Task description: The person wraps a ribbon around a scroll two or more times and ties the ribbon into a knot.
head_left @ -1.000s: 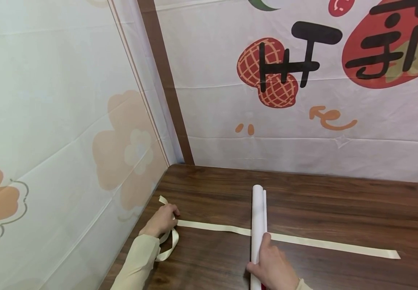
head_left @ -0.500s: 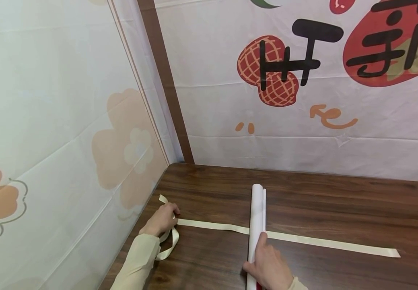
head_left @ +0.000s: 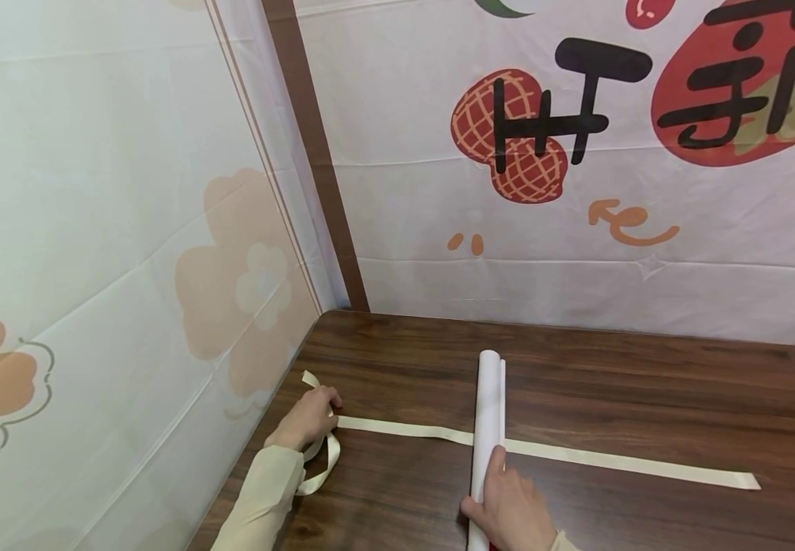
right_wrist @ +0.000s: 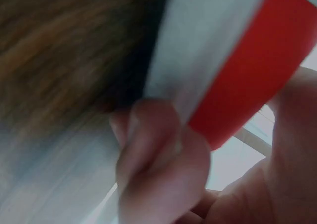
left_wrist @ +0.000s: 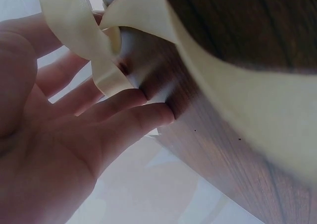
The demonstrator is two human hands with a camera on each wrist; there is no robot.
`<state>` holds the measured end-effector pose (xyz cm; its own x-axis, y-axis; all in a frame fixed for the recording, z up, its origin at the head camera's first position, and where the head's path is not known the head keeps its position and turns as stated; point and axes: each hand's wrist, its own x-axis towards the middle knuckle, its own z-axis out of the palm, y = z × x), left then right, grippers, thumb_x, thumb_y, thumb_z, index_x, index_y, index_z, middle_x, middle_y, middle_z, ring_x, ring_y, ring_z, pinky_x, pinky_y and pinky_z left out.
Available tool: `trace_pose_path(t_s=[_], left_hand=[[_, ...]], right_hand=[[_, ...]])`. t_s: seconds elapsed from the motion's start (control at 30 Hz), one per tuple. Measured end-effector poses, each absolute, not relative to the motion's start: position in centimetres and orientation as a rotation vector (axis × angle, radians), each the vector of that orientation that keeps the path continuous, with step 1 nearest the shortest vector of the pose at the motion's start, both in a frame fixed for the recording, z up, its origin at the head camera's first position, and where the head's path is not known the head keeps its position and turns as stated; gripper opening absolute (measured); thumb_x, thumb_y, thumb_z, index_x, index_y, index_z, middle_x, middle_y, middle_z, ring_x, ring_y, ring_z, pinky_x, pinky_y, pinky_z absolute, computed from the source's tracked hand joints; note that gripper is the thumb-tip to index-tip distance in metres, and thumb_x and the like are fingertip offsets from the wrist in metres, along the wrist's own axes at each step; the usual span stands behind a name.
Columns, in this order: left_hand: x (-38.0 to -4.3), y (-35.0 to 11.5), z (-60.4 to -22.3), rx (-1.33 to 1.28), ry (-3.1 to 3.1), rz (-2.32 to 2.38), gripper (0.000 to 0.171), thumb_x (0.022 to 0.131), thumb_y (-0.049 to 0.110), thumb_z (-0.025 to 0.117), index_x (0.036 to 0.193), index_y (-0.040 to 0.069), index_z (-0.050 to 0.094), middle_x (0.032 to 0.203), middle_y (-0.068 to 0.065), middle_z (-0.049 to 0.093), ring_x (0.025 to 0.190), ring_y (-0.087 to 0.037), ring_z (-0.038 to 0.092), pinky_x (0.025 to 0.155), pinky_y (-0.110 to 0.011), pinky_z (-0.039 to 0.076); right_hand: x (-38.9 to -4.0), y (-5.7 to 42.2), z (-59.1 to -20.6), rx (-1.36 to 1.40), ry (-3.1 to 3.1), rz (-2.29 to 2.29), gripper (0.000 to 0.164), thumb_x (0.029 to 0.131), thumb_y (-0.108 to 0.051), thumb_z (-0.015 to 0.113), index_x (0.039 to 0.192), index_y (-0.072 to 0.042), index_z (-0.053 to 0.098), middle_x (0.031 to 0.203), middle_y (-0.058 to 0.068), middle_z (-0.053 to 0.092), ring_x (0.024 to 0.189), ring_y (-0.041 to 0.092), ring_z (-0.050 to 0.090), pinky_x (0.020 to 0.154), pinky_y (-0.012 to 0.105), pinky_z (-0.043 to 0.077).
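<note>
A long cream ribbon [head_left: 397, 428] runs across the brown table, passing under a white paper roll [head_left: 487, 405]. At the table's left side my left hand [head_left: 309, 419] pinches the ribbon near its loose loops. In the left wrist view the ribbon [left_wrist: 143, 11] curls past the thumb and index finger, while the other fingertips touch the table. My right hand [head_left: 513, 505] grips the near part of the roll, thumb on its left and fingers on its right. A red patch [right_wrist: 247, 70] of the rolled sheet shows in the right wrist view. The roll's near end is cut off in the head view.
The wooden table [head_left: 610, 390] meets a printed cloth backdrop [head_left: 404, 283] at the back. Another floral cloth [head_left: 128, 344] hangs along its left edge. The ribbon's cut end [head_left: 744, 480] lies flat toward the right.
My right hand and the paper roll have shifted slightly left, mostly at the near end. The left hand and the ribbon stay in place.
</note>
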<state>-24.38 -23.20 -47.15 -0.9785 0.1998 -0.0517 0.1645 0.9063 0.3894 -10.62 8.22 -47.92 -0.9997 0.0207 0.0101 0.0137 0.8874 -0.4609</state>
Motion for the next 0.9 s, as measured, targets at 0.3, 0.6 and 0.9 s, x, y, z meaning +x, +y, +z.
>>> trace_pose_path(t_s=[0.3, 0.6, 0.9], left_hand=[[-24.3, -23.2, -47.2, 0.285, 2.974, 0.59, 0.017, 0.08, -0.002, 0.062, 0.096, 0.004, 0.065, 0.102, -0.012, 0.065, 0.095, -0.028, 0.062, 0.082, -0.045, 0.05], [-24.2, -23.4, -47.2, 0.299, 2.982, 0.578, 0.017, 0.08, -0.001, 0.062, 0.096, 0.004, 0.066, 0.102, -0.012, 0.065, 0.095, -0.028, 0.062, 0.082, -0.045, 0.05], [-24.2, -23.3, -47.2, 0.296, 2.979, 0.575, 0.017, 0.08, -0.002, 0.062, 0.096, 0.005, 0.065, 0.108, -0.016, 0.066, 0.101, -0.032, 0.062, 0.086, -0.047, 0.049]], right_hand=[[-10.5, 8.6, -48.0, -0.006, -3.005, 0.724, 0.055, 0.061, -0.031, 0.072, 0.094, 0.0, 0.04, 0.057, 0.007, 0.048, 0.045, 0.021, 0.047, 0.04, 0.035, 0.034], [-10.4, 8.7, -48.0, -0.003, -3.02, 0.731, 0.057, 0.066, -0.036, 0.073, 0.096, -0.001, 0.04, 0.057, 0.007, 0.048, 0.045, 0.021, 0.047, 0.04, 0.035, 0.034], [-10.7, 10.8, -48.0, -0.004, -2.994, 0.873, 0.053, 0.089, -0.047, 0.061, 0.093, 0.002, 0.04, 0.056, 0.011, 0.049, 0.049, 0.025, 0.054, 0.044, 0.039, 0.04]])
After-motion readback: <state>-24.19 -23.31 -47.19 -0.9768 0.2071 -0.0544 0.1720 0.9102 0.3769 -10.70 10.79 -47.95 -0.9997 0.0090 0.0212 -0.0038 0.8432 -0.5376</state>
